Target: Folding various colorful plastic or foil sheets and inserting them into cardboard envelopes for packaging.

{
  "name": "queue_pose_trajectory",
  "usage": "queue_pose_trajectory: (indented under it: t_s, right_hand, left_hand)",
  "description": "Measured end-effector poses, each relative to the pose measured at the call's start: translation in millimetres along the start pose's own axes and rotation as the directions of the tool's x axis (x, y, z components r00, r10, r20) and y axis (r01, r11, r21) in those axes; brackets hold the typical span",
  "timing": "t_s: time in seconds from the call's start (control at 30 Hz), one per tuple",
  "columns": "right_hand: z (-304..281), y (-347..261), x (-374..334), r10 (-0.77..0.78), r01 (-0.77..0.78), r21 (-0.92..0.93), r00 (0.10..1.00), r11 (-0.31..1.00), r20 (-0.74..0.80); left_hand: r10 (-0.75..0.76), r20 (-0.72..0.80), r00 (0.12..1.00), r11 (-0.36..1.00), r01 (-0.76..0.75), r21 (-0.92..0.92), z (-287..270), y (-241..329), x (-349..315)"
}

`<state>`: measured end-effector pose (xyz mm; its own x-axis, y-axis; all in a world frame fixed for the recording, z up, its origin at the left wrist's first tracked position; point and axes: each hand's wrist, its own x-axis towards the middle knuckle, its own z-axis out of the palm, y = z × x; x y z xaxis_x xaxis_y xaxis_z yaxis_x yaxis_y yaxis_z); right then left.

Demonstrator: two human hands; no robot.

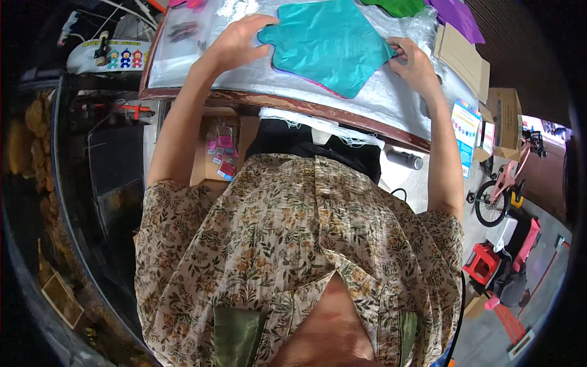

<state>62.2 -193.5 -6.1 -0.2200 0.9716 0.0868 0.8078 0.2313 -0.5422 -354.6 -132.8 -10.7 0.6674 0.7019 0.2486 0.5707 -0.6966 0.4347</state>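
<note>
A flat teal piece of thin, creased material (327, 46) lies on the covered table, with a tab at its left edge and points at the right and bottom. A strip of pink and purple shows under its lower edge. My left hand (240, 44) is at the tab, thumb and fingers apart on either side of it, fingertips touching or just beside the edge. At the right point, my right hand (417, 66) pinches the corner between thumb and fingers.
Clear plastic covers the table (238, 84), edged in brown wood. Green material (397, 6), purple material (460, 19) and cardboard sheets (461, 61) lie at the right. Below are a box of small pink packets (223, 150) and a dark cylinder (405, 160). A pink bicycle (504, 183) stands right.
</note>
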Motion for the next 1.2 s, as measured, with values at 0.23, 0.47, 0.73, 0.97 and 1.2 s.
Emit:
queue_pose_trajectory:
  t_s: [0.23, 0.47, 0.73, 0.97, 1.2]
  right_hand:
    - [5, 1, 3, -0.013, 0.013, 0.005, 1.0, 1.0, 0.0]
    - [6, 5, 7, -0.034, 0.034, -0.001, 0.998, 0.999, -0.048]
    - [18, 8, 49, 0.115, -0.115, 0.032, 0.993, 0.993, 0.004]
    - [24, 9, 56, 0.012, -0.015, -0.038, 0.998, 0.999, -0.063]
    - [6, 9, 29, 0.069, -0.069, 0.0, 0.998, 0.998, 0.006]
  left_hand:
    - [0.031, -0.054, 0.998, 0.999, -0.032, -0.009, 3, 1, -3]
    - [-0.031, -0.04, 0.999, 0.999, 0.032, 0.012, 8, 2, -5]
    - [-0.06, 0.017, 0.998, 0.998, 0.059, 0.029, 2, 5, -1]
    - [-0.029, -0.011, 1.0, 0.999, 0.029, 0.018, 4, 9, 1]
    - [-0.007, -0.176, 0.984, 0.996, -0.009, -0.09, 5, 32, -26]
